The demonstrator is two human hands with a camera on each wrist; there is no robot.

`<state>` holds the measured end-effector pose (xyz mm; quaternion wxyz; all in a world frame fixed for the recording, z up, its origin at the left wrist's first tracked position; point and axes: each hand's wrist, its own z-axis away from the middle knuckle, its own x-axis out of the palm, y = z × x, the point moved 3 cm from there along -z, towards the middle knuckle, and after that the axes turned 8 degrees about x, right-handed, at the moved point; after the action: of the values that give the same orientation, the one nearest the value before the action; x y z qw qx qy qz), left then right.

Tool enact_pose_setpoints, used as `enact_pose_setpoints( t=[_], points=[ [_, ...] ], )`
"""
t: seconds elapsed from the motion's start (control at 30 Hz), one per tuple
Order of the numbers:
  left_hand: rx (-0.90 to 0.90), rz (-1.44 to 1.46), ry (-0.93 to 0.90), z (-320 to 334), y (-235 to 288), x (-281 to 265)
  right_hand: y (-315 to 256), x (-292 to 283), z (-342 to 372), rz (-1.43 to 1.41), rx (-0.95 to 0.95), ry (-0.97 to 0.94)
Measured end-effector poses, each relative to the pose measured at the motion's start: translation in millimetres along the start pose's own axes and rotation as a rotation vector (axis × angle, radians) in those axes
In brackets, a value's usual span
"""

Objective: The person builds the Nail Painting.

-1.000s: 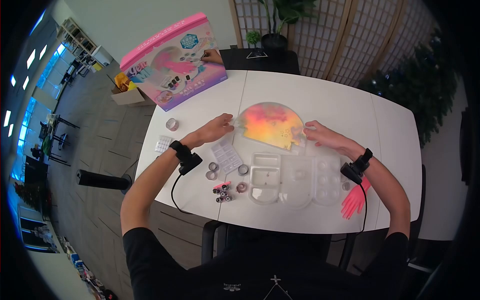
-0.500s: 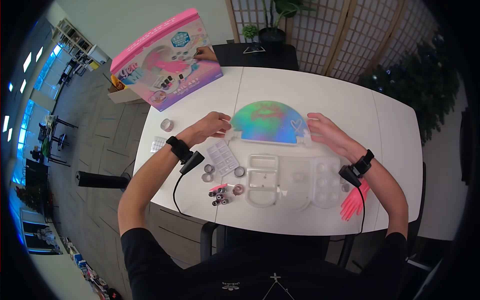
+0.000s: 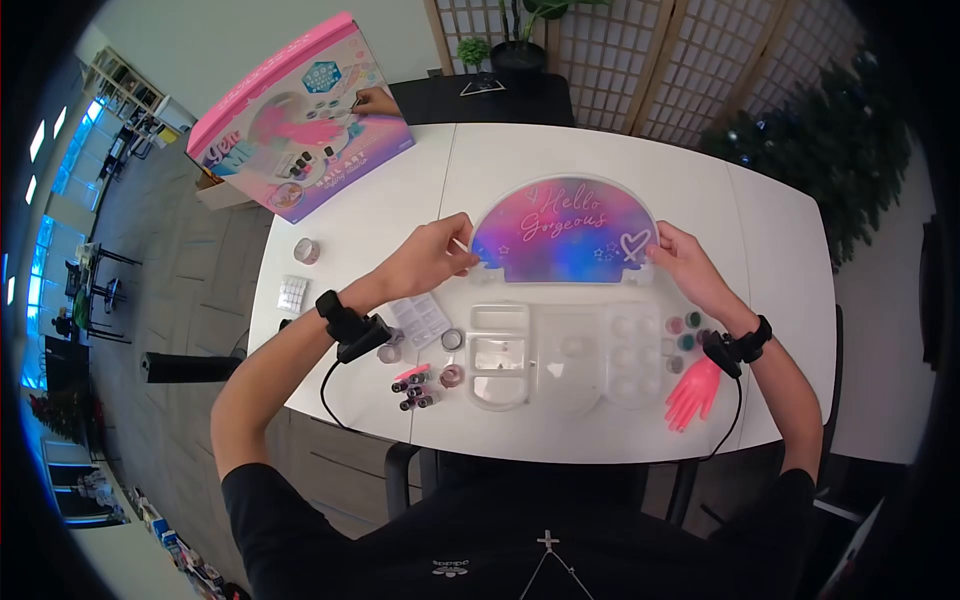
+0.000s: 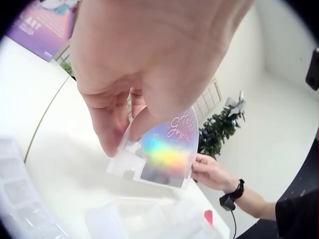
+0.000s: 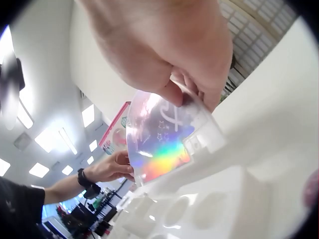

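A half-round iridescent panel (image 3: 565, 235) lettered "Hello Gorgeous" is held up between both hands, behind the clear plastic tray (image 3: 570, 365). At its left edge the left hand (image 3: 435, 255) pinches it; in the left wrist view the thumb and fingers of the left hand (image 4: 134, 94) close on the white rim. The right hand (image 3: 692, 268) pinches the opposite edge beside the heart outline, and in the right wrist view the thumb of the right hand (image 5: 174, 64) lies on the panel's face (image 5: 159, 134). The panel's lower edge has white tabs.
Left of the tray lie a sectioned clear tray (image 3: 422, 320), small round pots (image 3: 452, 340) and little bottles (image 3: 412, 390). A pink model hand (image 3: 693, 393) and several pots (image 3: 686, 342) are on the right. A tall printed box (image 3: 305, 125) stands at the back left.
The panel has tipped more upright and its lettering now shows. Both hands have closed on its edges; half a second ago the right fingers were straighter. The view has shifted, uncovering pots on the right.
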<state>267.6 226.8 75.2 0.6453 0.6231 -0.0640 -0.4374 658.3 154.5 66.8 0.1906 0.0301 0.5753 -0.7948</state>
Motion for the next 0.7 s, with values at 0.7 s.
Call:
enact_pose_setpoints(
  t=[0.7],
  points=[
    [0.029,-0.346,-0.284,22.3,15.1,27.1,8.2,4.6,43.0,0.284,0.125,-0.083]
  ],
)
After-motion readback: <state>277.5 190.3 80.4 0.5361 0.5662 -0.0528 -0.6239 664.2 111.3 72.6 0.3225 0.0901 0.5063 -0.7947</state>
